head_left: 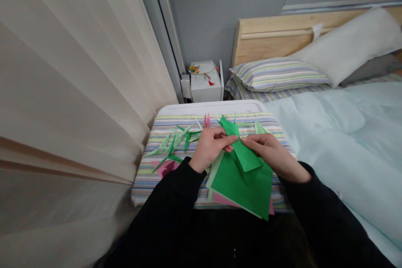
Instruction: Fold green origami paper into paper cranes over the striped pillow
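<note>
Between my two hands is a partly folded green origami paper (246, 155), narrow at its far end and wider toward me. My left hand (211, 144) pinches its left edge near the middle with thumb and fingers. From the other side, my right hand (271, 150) grips the same paper, thumb close to the left thumb. Beneath it lies a stack of square paper sheets (241, 184), dark green on top, with light green and pink edges showing. Left of my hands, several folded green paper cranes (171, 155) lie on the striped cloth (147, 184).
A pink folded paper (166, 168) lies at the cloth's left side. The white table (213, 108) shows past the cloth. Behind it stands a white cabinet (205, 91) with small trinkets on top. A curtain (94, 71) hangs close on the left; a bed (333, 121) is on the right.
</note>
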`<state>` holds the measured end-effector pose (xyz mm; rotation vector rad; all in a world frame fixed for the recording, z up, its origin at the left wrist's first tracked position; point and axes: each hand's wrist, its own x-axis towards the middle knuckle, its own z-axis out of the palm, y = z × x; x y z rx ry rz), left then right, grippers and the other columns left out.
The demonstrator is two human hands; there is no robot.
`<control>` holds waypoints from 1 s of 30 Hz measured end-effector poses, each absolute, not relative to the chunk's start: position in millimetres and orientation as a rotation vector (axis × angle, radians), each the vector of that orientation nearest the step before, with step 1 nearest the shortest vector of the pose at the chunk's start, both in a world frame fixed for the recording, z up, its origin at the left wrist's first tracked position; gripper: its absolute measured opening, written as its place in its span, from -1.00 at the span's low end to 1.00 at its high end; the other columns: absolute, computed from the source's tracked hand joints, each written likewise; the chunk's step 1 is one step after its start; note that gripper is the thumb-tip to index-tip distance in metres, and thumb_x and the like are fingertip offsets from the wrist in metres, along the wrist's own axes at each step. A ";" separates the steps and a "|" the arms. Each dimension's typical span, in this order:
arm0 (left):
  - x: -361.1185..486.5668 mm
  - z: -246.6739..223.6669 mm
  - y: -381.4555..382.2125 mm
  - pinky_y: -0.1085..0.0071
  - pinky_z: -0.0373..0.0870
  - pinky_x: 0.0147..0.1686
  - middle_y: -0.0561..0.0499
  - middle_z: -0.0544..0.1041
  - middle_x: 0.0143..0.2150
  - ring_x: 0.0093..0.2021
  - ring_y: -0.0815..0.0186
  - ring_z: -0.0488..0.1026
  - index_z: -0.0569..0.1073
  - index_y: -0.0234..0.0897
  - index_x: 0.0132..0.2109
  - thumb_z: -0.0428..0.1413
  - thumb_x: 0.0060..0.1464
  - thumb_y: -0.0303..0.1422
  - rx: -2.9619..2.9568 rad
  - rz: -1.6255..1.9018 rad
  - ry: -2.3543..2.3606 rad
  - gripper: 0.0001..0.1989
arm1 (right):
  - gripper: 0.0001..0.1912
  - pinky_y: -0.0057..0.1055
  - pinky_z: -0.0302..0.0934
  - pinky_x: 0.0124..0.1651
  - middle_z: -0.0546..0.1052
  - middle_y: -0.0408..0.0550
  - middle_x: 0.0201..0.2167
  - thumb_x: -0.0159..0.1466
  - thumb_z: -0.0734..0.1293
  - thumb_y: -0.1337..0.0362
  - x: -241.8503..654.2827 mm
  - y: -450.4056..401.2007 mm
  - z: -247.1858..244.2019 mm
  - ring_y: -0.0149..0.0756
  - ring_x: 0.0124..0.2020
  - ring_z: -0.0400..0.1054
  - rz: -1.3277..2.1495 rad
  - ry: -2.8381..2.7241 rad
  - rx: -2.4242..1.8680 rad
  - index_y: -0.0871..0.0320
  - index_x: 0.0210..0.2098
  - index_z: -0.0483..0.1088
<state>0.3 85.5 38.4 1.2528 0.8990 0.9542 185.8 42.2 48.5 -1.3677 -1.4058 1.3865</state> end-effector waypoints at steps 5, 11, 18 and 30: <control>-0.2 38.9 85.9 0.49 0.36 -0.53 0.05 0.53 -0.60 -0.61 0.41 0.45 0.52 -0.35 -0.45 0.46 -0.17 -0.17 1.262 0.908 0.888 -0.63 | -0.44 -0.41 -0.05 -0.51 0.26 -0.22 -0.64 0.12 0.47 -0.22 189.3 43.5 45.1 -0.44 -0.58 0.05 1.579 -1.241 -1.327 0.14 -0.59 0.34; -0.4 39.2 85.5 0.50 0.29 -0.54 0.04 0.53 -0.62 -0.61 0.39 0.45 0.50 -0.35 -0.48 0.46 -0.17 -0.16 1.284 0.894 0.914 -0.62 | -0.46 -0.41 -0.11 -0.52 0.18 -0.27 -0.68 0.03 0.53 -0.16 189.2 44.6 52.1 -0.49 -0.59 -0.03 1.508 -1.295 -1.366 0.17 -0.64 0.39; -1.7 39.5 84.7 0.50 0.27 -0.54 0.03 0.52 -0.63 -0.60 0.39 0.45 0.49 -0.34 -0.49 0.44 -0.15 -0.18 1.300 0.887 0.928 -0.63 | -0.55 -0.41 -0.15 -0.52 0.23 -0.25 -0.68 0.01 0.54 -0.10 183.7 45.9 52.9 -0.48 -0.58 -0.01 1.399 -1.316 -1.410 0.19 -0.58 0.53; -0.5 39.5 84.9 0.50 0.32 -0.54 0.08 0.47 -0.63 -0.62 0.45 0.37 0.48 -0.32 -0.51 0.36 -0.02 -0.13 1.245 1.070 0.926 -0.63 | -0.61 -0.38 -0.02 -0.44 0.40 -0.15 -0.61 0.08 0.50 -0.03 181.8 43.5 51.1 -0.40 -0.53 0.15 1.293 -1.447 -1.452 0.20 -0.57 0.53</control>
